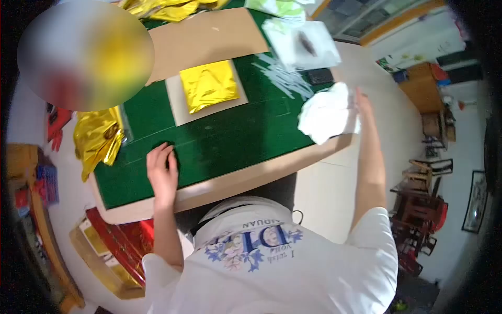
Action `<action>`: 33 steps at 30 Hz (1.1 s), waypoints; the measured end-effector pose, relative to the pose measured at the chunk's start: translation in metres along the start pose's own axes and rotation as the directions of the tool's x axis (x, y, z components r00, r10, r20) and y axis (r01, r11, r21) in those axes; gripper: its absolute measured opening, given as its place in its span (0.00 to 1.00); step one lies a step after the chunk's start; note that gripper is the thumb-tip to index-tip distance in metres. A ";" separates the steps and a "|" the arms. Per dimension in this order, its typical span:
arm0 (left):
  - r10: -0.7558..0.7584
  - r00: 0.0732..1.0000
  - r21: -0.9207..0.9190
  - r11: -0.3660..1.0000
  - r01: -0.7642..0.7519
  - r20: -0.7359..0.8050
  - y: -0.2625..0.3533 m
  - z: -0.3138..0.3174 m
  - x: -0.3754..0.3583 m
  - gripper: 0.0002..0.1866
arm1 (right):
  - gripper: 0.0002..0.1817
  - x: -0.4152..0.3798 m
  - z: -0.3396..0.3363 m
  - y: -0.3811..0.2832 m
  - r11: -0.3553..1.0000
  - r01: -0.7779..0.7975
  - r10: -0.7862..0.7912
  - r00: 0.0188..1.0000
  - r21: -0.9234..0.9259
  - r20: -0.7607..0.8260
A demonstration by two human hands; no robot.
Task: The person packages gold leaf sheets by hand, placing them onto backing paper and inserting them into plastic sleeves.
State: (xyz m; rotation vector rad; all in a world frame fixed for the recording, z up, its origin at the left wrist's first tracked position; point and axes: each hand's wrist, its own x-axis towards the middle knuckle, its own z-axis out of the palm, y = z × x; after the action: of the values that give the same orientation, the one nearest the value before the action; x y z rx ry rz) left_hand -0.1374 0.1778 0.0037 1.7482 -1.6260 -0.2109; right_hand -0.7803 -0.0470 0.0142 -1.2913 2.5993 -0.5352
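Note:
My left hand (163, 166) rests on the green table mat (214, 141) near its front edge, fingers loosely bent and apart, with nothing visible in them. At the table's right edge, my right hand (363, 103) is against a crumpled white sheet or bag (328, 114); its fingers are blurred, so their grip is unclear. Between the hands and farther back, a shiny gold packet (209, 86) lies flat on a beige sheet (176, 107). Behind the white sheet sit a black object (320, 76) and a pile of pale strips (282, 75).
A brown cardboard sheet (209, 39) and gold foil (175, 9) are at the back. More gold foil (98, 137) hangs over the left edge. A clear bag with dark contents (303, 44) lies back right. An open box (97, 256) stands below left.

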 end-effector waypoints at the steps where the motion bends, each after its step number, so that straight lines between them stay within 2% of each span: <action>1: -0.014 1.000 0.020 1.000 0.014 -0.006 -0.003 0.000 -0.004 0.10 | 0.42 0.008 0.008 -0.011 0.993 -0.114 0.117 0.957 -0.029 0.264; 3: -0.060 0.990 0.096 0.993 0.073 -0.127 -0.002 -0.007 -0.003 0.14 | 0.41 -0.003 0.044 -0.036 0.996 -0.087 0.091 0.949 -0.028 0.303; 5: -0.075 0.957 0.243 0.959 0.146 -0.280 -0.021 -0.019 -0.004 0.28 | 0.38 0.013 0.052 -0.020 0.995 -0.086 0.096 0.961 -0.051 0.260; 7: -0.193 0.855 0.247 0.906 0.344 -0.481 -0.055 -0.030 -0.002 0.37 | 0.36 0.019 0.059 0.000 0.991 -0.108 0.122 0.977 -0.084 0.177; 9: -0.315 0.806 0.188 0.869 0.457 -0.502 -0.080 -0.043 0.007 0.43 | 0.34 0.059 0.070 0.010 0.980 -0.159 0.167 0.984 -0.120 0.054; 10: -0.344 0.807 0.234 0.836 0.496 -0.479 -0.090 -0.045 0.011 0.42 | 0.34 0.075 0.072 0.027 0.981 -0.152 0.159 0.986 -0.121 0.054; 11: -0.346 0.804 0.228 0.837 0.498 -0.483 -0.106 -0.044 0.015 0.42 | 0.31 0.090 0.085 0.049 0.996 -0.060 0.058 0.998 -0.067 -0.018; 12: -0.325 0.836 0.299 0.825 0.479 -0.441 -0.124 -0.041 0.019 0.42 | 0.28 0.097 0.090 0.061 0.999 0.034 -0.035 0.995 -0.020 -0.096; 13: -0.305 0.866 0.369 0.811 0.454 -0.395 -0.135 -0.039 0.024 0.42 | 0.28 0.090 0.085 0.057 0.999 0.033 -0.035 0.994 -0.021 -0.100; 14: -0.301 0.859 0.389 0.794 0.467 -0.414 -0.137 -0.038 0.030 0.37 | 0.27 0.074 0.079 0.045 0.996 0.073 -0.061 0.981 0.057 -0.186; 15: -0.298 0.861 0.383 0.801 0.461 -0.412 -0.141 -0.039 0.034 0.37 | 0.26 0.058 0.073 0.036 0.984 0.118 -0.078 0.958 0.131 -0.275; 17: -0.223 0.906 0.393 0.844 0.364 -0.360 -0.153 -0.040 0.040 0.33 | 0.25 0.046 0.064 0.017 0.858 -0.046 0.143 0.978 0.511 -0.153; 19: -0.230 0.925 0.387 0.857 0.340 -0.303 -0.155 -0.043 0.046 0.32 | 0.26 0.020 0.050 -0.007 0.700 0.142 0.086 0.956 0.700 -0.281; 20: -0.251 0.924 0.354 0.869 0.347 -0.290 -0.154 -0.046 0.044 0.33 | 0.25 -0.013 0.036 -0.034 0.558 0.268 0.002 0.946 0.785 -0.325; 21: -0.270 0.923 0.323 0.878 0.354 -0.275 -0.148 -0.050 0.041 0.34 | 0.23 -0.063 0.012 -0.075 0.577 0.267 0.022 0.940 0.772 -0.342; 23: -0.194 0.929 0.413 0.853 0.318 -0.315 -0.132 -0.059 0.030 0.36 | 0.23 -0.112 -0.009 -0.100 0.588 0.498 -0.206 0.855 0.638 -0.476; 24: -0.179 0.919 0.409 0.853 0.323 -0.352 -0.114 -0.065 0.027 0.37 | 0.23 -0.166 -0.028 -0.136 0.475 0.511 -0.245 0.859 0.717 -0.450; 26: -0.183 0.896 0.358 0.870 0.340 -0.405 -0.076 -0.070 0.025 0.36 | 0.24 -0.241 -0.040 -0.170 0.429 0.608 -0.408 0.790 0.668 -0.457; 27: -0.181 0.901 0.355 0.874 0.331 -0.395 -0.072 -0.065 0.024 0.36 | 0.27 -0.270 -0.035 -0.173 0.445 0.667 -0.526 0.734 0.597 -0.429; 28: -0.191 0.908 0.254 0.920 0.299 -0.374 -0.070 -0.061 0.024 0.35 | 0.28 -0.309 -0.032 -0.181 0.345 0.679 -0.695 0.649 0.648 -0.309; 29: -0.197 0.914 0.150 0.953 0.263 -0.353 -0.067 -0.057 0.026 0.34 | 0.27 -0.332 -0.022 -0.182 0.278 0.641 -0.868 0.486 0.715 -0.098; 30: -0.187 0.922 0.131 0.961 0.243 -0.340 -0.061 -0.052 0.028 0.32 | 0.28 -0.350 -0.028 -0.213 0.170 0.729 -0.981 0.188 0.663 0.044; 31: -0.181 0.924 0.126 0.964 0.235 -0.337 -0.058 -0.049 0.030 0.32 | 0.29 -0.369 -0.014 -0.229 0.025 0.785 -0.999 -0.005 0.620 0.048; 32: -0.191 0.922 0.088 0.968 0.233 -0.337 -0.056 -0.046 0.031 0.31 | 0.30 -0.388 -0.009 -0.236 -0.056 0.803 -0.995 -0.097 0.593 0.038; 33: -0.203 0.919 0.052 0.971 0.234 -0.339 -0.055 -0.044 0.031 0.29 | 0.28 -0.397 -0.003 -0.237 -0.062 0.765 -0.983 -0.158 0.641 0.093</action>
State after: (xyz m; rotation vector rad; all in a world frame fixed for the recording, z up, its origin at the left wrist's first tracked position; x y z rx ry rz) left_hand -0.0625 0.1624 0.0132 1.9175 -1.2152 0.0556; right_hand -0.3692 0.1389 0.1155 -2.4872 0.4758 -0.5894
